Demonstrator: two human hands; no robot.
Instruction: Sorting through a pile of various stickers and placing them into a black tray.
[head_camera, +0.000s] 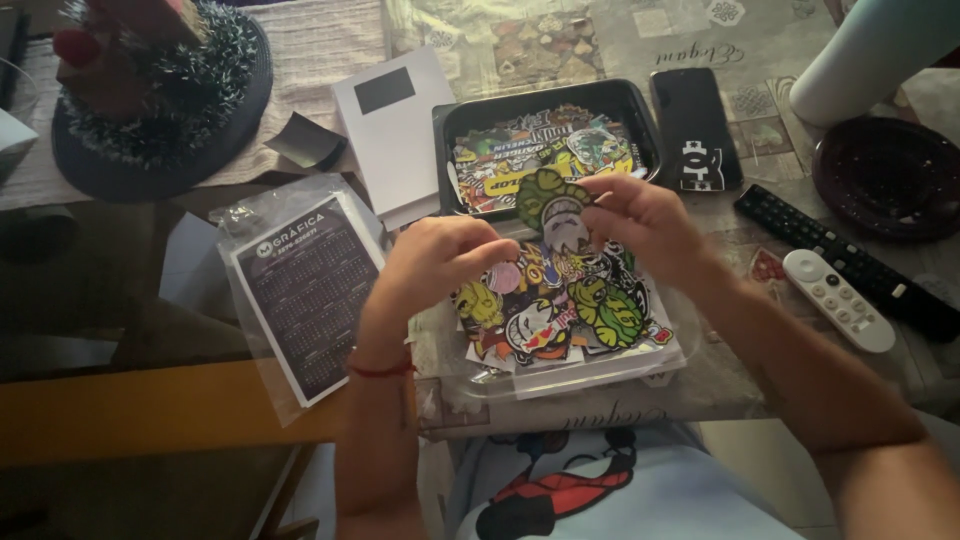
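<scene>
Both hands pinch one green sticker (553, 203): left hand (432, 262), right hand (640, 215). Sticker pile (560, 310) in clear bag below; black tray (452, 125) behind; bagged dark calendar card (305, 295) left.

green-and-white cartoon sticker (553, 205) | die-cut, raised upright, pinched at both side edges | above sticker pile (560, 305) | pile: loose, overlapping, many-coloured, flat on clear plastic sleeve (520, 385) | near edge of tabletop (600, 50), centre
</scene>
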